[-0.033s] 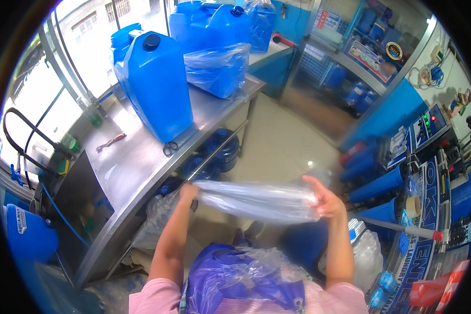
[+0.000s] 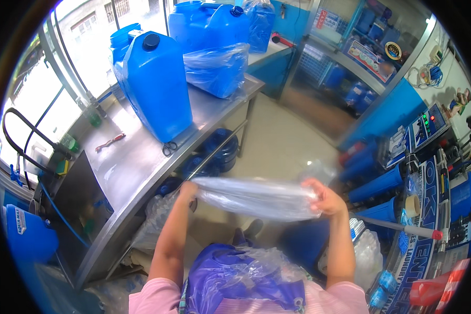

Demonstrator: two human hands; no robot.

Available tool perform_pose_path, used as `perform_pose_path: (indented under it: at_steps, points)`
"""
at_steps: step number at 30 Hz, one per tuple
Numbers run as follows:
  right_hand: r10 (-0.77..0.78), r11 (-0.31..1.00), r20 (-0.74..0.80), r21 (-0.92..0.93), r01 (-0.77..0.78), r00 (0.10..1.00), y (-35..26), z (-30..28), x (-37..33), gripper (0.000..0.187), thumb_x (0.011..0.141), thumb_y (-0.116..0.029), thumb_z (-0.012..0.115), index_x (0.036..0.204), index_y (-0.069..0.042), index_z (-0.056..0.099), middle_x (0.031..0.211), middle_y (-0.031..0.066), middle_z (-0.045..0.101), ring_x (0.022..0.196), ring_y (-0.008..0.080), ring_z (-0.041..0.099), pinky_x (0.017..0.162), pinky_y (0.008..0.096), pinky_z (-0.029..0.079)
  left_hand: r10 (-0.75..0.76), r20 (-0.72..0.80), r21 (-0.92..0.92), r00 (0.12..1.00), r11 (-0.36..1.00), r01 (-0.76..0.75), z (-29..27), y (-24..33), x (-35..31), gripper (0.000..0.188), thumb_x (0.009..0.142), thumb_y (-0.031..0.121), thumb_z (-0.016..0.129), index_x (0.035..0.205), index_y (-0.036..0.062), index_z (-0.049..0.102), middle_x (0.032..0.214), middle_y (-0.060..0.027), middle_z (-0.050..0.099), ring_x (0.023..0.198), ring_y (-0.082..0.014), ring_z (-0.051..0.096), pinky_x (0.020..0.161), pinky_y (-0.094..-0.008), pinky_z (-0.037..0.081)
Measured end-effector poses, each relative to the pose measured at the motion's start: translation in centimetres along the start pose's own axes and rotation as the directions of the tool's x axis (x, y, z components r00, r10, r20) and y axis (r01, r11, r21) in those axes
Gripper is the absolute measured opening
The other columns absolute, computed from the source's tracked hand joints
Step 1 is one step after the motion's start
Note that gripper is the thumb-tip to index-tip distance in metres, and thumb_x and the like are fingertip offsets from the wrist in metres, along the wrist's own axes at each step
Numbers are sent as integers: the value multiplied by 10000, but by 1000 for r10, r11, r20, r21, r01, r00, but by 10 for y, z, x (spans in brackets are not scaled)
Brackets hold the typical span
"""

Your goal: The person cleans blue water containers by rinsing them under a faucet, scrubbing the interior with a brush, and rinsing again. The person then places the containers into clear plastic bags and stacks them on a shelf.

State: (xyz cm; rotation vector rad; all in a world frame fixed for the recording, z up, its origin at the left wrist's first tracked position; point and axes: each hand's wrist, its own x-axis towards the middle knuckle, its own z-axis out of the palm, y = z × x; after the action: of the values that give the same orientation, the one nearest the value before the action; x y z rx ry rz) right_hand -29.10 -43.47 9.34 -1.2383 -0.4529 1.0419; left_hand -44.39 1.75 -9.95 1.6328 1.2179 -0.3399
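Observation:
A long, clear plastic bag (image 2: 254, 200) is stretched sideways in front of me, above the floor. My left hand (image 2: 189, 190) is closed around its gathered left end, close to the metal table's edge. At the other end, my right hand (image 2: 327, 199) grips the plastic between thumb and fingers. Some of those fingers are hidden behind the bag or slightly blurred. On the steel table (image 2: 120, 175) stands a tall blue water jug (image 2: 159, 86) with a dark cap. Behind it, another blue jug (image 2: 214, 26) is partly wrapped in clear plastic.
Black scissors (image 2: 169, 149) and a red-handled tool (image 2: 110, 142) lie on the table. Round blue bottles (image 2: 220, 152) sit beneath it. A sink with a black hose (image 2: 31, 125) is at the left. Blue filter housings (image 2: 377, 186) and a control panel (image 2: 429, 128) line the right side.
My right hand's raised finger has come down toward the plastic. The bag has shifted slightly upward, and a foot shows more plainly below it.

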Motion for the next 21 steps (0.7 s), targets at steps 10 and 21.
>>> perform_pose_path:
  at_steps: [10, 21]
  points:
    - [-72, -196, -507, -837, -510, 859, 88, -71, 43, 347, 805, -126, 642, 1127, 4, 631, 1171, 240, 614, 932, 396, 644, 864, 407, 516, 601, 584, -480, 546, 798, -364, -7, 73, -67, 203, 816, 125, 624, 907, -52, 665, 857, -144, 636, 726, -239, 622, 698, -313, 496]
    - [-467, 116, -566, -801, -587, 680, 49, -13, 78, 275, 878, -150, 528, 1024, 50, 646, 1339, 331, 386, 800, 419, 645, 804, 496, 519, 585, -84, 836, 807, 481, -262, 26, 51, -86, 677, 840, 138, 567, 1470, 180, 324, 1521, -307, 81, 1260, -514, 361, 892, -688, 410]
